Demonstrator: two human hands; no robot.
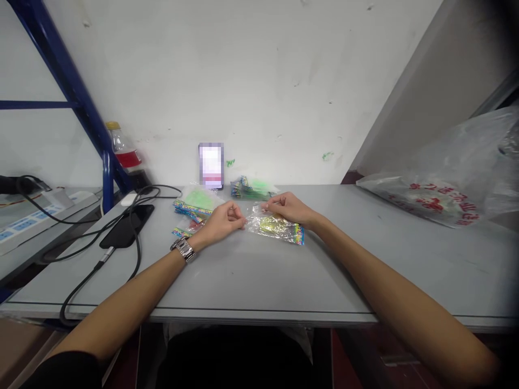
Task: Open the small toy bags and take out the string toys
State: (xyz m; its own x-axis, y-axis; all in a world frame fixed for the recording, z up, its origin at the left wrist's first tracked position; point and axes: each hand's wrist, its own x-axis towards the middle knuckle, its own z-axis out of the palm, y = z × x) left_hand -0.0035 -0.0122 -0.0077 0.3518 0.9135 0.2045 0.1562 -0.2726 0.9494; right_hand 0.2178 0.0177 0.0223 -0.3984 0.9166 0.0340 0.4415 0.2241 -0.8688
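Packet (277,227) flat on table (259,281), just in front of phone (211,165). Left hand (221,220) and right hand (286,208) pinch its near-phone edge. Risk: thin film slips or tears; pile (194,208) beside packet gets nudged.

Large clear plastic bag (446,183), right of phone propped at wall (211,165): red printed characters, too blurred to read. Phone screen blurred, nothing legible. Bottle (124,148), left of phone: red label, no wording readable. Small packets' (275,227) colourful header strips: print too small.
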